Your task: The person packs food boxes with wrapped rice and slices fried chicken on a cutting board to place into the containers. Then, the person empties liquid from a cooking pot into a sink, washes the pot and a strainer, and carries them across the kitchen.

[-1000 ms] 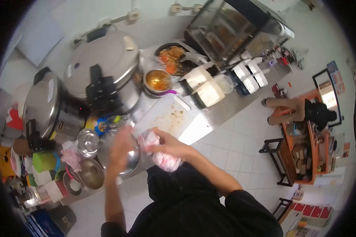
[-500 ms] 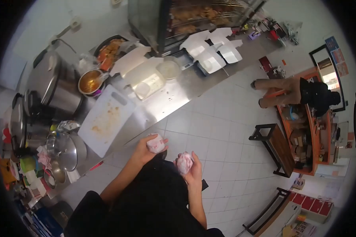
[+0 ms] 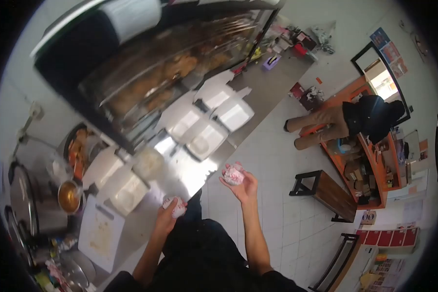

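Note:
My left hand [image 3: 165, 220] is closed around a small round bundle [image 3: 178, 208] in white paper with red print, near the counter's front edge. Out over the tiled floor, my right hand [image 3: 248, 189] cups a similar paper-wrapped bundle [image 3: 233, 174], its fingers curled partly round it. Beyond my hands, several white takeaway boxes [image 3: 234, 116] sit with their lids up on the metal counter [image 3: 199, 176]. Another opened takeaway box [image 3: 128, 195] lies left of my left hand, beside a translucent tub [image 3: 148, 164]. What the wrappers contain is hidden.
A glass display case [image 3: 146, 82] with browned food stands behind the boxes. Left are a stained cutting board [image 3: 100, 233], an orange-filled container [image 3: 69, 195] and a large pot [image 3: 39, 204]. A person [image 3: 370, 117] bends at an orange shelf; a wooden bench [image 3: 328, 197] stands nearby.
My view has shifted toward the display case, which now looks larger and closer. Both hands still hold their wrapped bundles and are farther apart, the right one reaching farther forward.

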